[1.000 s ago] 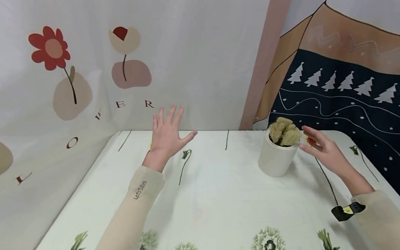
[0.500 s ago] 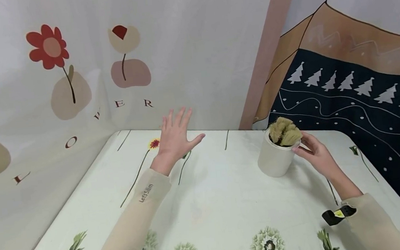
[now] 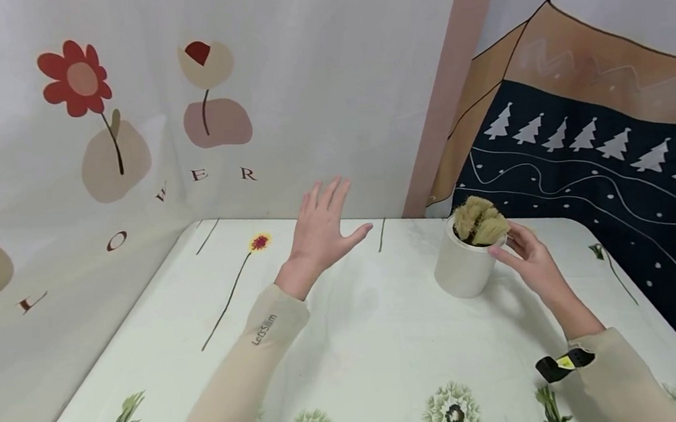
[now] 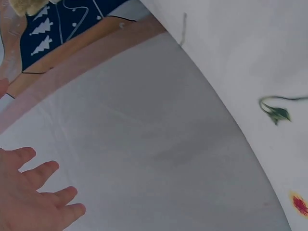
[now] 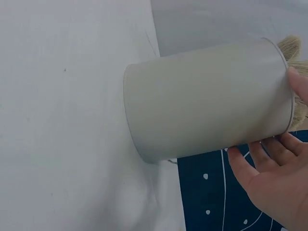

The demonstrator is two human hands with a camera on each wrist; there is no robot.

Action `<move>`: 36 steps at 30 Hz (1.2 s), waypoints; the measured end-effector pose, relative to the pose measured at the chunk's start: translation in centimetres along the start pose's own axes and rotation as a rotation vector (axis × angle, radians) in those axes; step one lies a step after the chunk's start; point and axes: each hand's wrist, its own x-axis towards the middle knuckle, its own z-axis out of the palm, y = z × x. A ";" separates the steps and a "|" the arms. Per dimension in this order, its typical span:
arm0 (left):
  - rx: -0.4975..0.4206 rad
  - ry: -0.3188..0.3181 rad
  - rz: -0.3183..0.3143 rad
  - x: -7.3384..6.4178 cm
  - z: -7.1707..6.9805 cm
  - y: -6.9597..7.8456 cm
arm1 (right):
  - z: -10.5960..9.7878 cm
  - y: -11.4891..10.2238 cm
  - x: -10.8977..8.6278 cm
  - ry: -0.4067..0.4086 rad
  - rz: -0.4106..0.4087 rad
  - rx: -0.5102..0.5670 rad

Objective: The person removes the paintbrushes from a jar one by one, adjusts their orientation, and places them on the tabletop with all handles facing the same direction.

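A white cylindrical cup (image 3: pixel 462 270) stands upright on the table at centre right. Tan bristly tufts (image 3: pixel 480 221) stick out of its mouth, resembling brush heads; whatever is below the rim is hidden. My right hand (image 3: pixel 532 264) grips the cup's right side near the rim, the thumb on the near side and the fingers curving round the far side. In the right wrist view, several fingertips press the wall of the cup (image 5: pixel 207 101). My left hand (image 3: pixel 324 242) is held up over the table's back edge, fingers spread, holding nothing.
A white tablecloth (image 3: pixel 385 341) printed with flowers and stems covers the table. Behind it hangs a pale curtain (image 3: pixel 327 91) with printed flowers and letters. At the right, a dark blue cloth (image 3: pixel 617 227) with printed trees borders the table.
My right hand has come in from the right and taken hold of the cup near its rim. My left hand has moved to the right, still spread. The cup stays in place.
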 end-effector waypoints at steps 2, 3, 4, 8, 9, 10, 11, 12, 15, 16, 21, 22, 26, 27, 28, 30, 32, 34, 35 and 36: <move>-0.018 0.007 0.015 0.3 0.0 0.7 | 0.2 -0.2 0.1 -0.013 0.018 0.025; -0.030 0.008 0.020 0.5 0.1 1.1 | 0.3 -0.3 0.1 -0.021 0.026 0.043; -0.040 0.009 0.027 0.6 0.1 1.4 | 0.5 -0.4 0.2 -0.027 0.033 0.057; -0.083 -0.005 0.048 1.1 0.6 3.0 | 0.8 -0.5 0.3 -0.034 0.047 0.102; -0.094 -0.009 0.053 1.2 0.7 3.4 | 0.8 -0.6 0.3 -0.033 0.052 0.108; -0.100 -0.013 0.060 1.3 0.9 3.7 | 0.8 -0.6 0.2 -0.032 0.055 0.111; -0.102 -0.016 0.066 1.5 1.0 4.1 | 0.8 -0.6 0.2 -0.033 0.059 0.115; -0.104 -0.020 0.070 1.6 1.1 4.5 | 0.7 -0.6 0.2 -0.033 0.063 0.116; -0.091 -0.037 0.078 1.9 1.5 5.5 | 0.5 -0.6 0.2 -0.038 0.072 0.115; -0.085 -0.047 0.078 2.0 1.7 5.8 | 0.5 -0.6 0.2 -0.039 0.073 0.113; -0.106 -0.091 0.053 2.2 2.3 7.3 | 0.2 -0.5 0.1 -0.049 0.072 0.111; -0.116 -0.093 0.050 2.2 2.4 7.5 | 0.2 -0.5 0.1 -0.050 0.074 0.109; -0.200 -0.093 0.041 2.2 2.9 8.4 | 0.2 -0.6 0.1 -0.047 0.088 0.123; -0.226 -0.090 0.042 2.2 3.0 8.5 | 0.2 -0.6 0.1 -0.044 0.092 0.126; -0.256 -0.087 0.042 2.3 3.2 8.7 | 0.2 -0.6 0.1 -0.042 0.096 0.128; -0.320 -0.089 0.032 2.3 3.6 9.0 | 0.2 -0.7 0.0 -0.039 0.100 0.132; -0.393 -0.094 0.014 2.4 4.0 9.4 | 0.2 -0.7 0.0 -0.038 0.099 0.131; -0.474 -0.103 -0.012 2.5 4.5 9.6 | 0.2 -0.7 -0.1 -0.037 0.098 0.129; -0.509 -0.105 -0.022 2.5 4.7 9.8 | 0.2 -0.7 -0.1 -0.037 0.096 0.129; -0.544 -0.107 -0.032 2.5 5.0 9.9 | 0.2 -0.7 -0.1 -0.037 0.094 0.129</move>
